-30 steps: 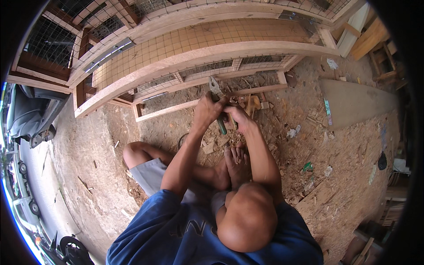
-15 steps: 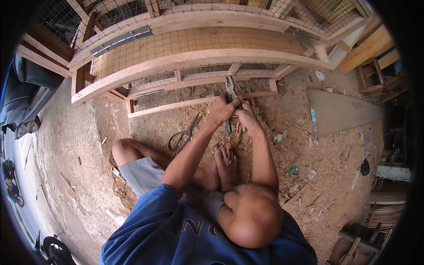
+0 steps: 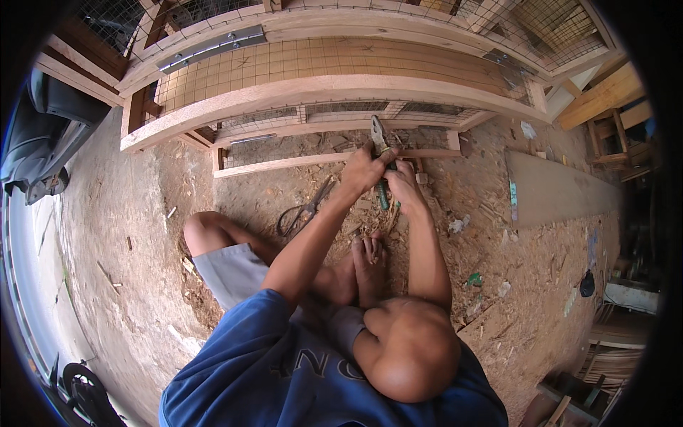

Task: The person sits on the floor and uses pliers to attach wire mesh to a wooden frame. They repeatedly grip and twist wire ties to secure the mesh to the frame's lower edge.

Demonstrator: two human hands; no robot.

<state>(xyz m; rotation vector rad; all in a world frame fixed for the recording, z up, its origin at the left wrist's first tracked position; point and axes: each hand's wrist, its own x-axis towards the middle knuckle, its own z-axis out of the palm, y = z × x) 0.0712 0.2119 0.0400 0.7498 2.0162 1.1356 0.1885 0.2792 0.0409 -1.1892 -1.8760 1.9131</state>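
Note:
In front of me, pliers (image 3: 377, 130) with a metal head and green handles point away toward the wood and wire mesh frame. My left hand (image 3: 363, 171) is closed around them just behind the head. Close beside it, my right hand (image 3: 403, 186) is closed at the handles, its fingers almost touching the left. Whether some small piece is pinched between the hands cannot be made out. On the floor left of my forearm lie dark scissors or shears (image 3: 304, 215), with loop handles toward me.
A large wooden frame (image 3: 320, 87) with wire mesh and metal hinges spans the far side. Wood shavings and scraps cover the floor. A flat board (image 3: 562, 188) lies at right, near stacked timber (image 3: 605, 92). A dark motorbike (image 3: 60, 121) stands at far left.
Both hands stay together on the pliers. Two handle ends showed apart below the hands before; now one green handle shows plainly. The whole view has shifted slightly.

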